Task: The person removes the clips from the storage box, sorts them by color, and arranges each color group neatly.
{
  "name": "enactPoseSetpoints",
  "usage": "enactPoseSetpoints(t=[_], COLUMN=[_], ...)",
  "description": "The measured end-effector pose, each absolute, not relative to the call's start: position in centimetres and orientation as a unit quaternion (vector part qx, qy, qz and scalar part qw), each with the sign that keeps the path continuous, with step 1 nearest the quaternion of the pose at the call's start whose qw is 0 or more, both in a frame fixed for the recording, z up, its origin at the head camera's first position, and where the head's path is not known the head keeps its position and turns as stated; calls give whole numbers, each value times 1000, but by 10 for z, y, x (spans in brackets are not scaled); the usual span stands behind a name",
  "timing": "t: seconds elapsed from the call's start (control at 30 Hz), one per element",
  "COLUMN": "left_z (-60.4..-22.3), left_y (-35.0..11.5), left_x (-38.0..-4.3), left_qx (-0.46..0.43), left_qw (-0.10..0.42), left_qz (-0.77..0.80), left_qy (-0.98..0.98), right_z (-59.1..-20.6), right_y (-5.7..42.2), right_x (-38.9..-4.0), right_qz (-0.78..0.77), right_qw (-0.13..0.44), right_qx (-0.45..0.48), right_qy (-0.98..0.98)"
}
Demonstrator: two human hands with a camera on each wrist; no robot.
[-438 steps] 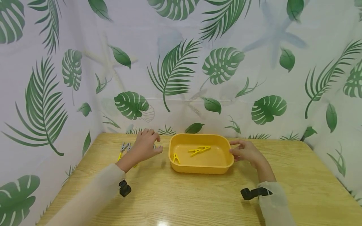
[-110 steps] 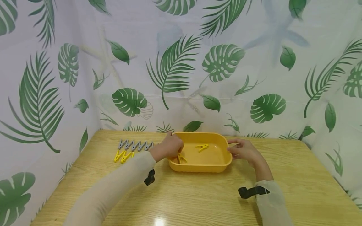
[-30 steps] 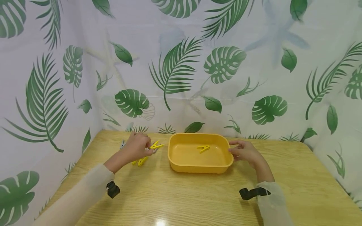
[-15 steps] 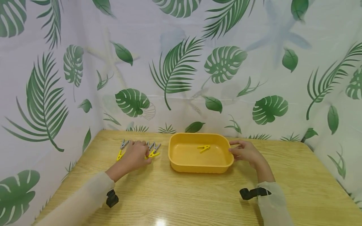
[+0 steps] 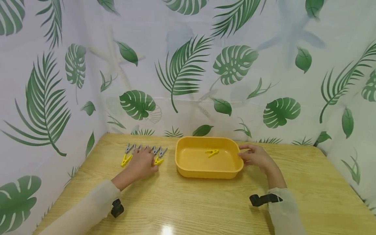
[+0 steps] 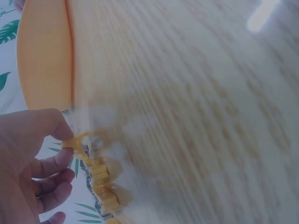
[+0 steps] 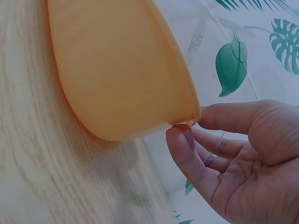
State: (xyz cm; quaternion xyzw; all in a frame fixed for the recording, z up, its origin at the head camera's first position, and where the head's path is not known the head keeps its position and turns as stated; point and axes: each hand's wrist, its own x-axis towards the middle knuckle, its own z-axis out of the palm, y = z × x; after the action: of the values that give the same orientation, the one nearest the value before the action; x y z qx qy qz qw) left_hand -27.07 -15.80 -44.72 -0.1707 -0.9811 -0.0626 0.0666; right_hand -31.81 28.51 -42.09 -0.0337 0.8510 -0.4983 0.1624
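Note:
My left hand (image 5: 141,164) is at the row of clips on the left, thumb and forefinger pinching a yellow clothespin (image 6: 74,143) at the row's right end, close to the tabletop. Grey clothespins (image 5: 162,151) stand in a line just behind, some covered by the hand. Another yellow clothespin (image 5: 126,160) shows at the left end, and more yellow ones (image 6: 106,199) follow along the row in the left wrist view. At the right end of a yellow plastic basin (image 5: 209,175), my right hand (image 5: 258,159) holds the rim between its fingertips. One yellow clothespin (image 5: 212,152) lies inside the basin.
All this stands on a wood-grain table (image 5: 188,202). A white leaf-patterned cloth (image 5: 188,81) hangs behind the table's back edge and along its sides. Each wrist bears a small black camera (image 5: 117,208).
The left hand has taken a yellow clothespin from the basin, carried it left, and lowered it to the row in front of the grey clothespins. The right hand stays at the basin's rim.

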Motion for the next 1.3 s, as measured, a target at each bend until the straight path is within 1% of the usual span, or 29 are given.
enactPoseSetpoints(t=[0.23,0.47,0.7,0.87,1.03,1.3], left_z=[-446,-447,-451,-453,-454,-452], left_y=[-155,-153,-152,-152,-151,-149], left_x=[-269,-270,-268,-267,-269,-269], left_qx=[-162,-152,-145,-144,-138,-131], left_qw=[52,56,38,41,34,47], left_qz=[-21,5,3,4,16,29], left_qy=[-985,-987,-989,-989,-990,-990], right_z=[-421,-419,-421,-422,-421,-419], right_y=[286,287,288,287,286,285], right_x=[-318,-321,-320,-319,-318,-317], right_qz=[-501,-508,-511,-515,-509,-499], right_qw=[163,162,166,166,165,159], right_qx=[-31,-37,-36,-35,-29,-28], right_qy=[849,845,843,840,844,852])
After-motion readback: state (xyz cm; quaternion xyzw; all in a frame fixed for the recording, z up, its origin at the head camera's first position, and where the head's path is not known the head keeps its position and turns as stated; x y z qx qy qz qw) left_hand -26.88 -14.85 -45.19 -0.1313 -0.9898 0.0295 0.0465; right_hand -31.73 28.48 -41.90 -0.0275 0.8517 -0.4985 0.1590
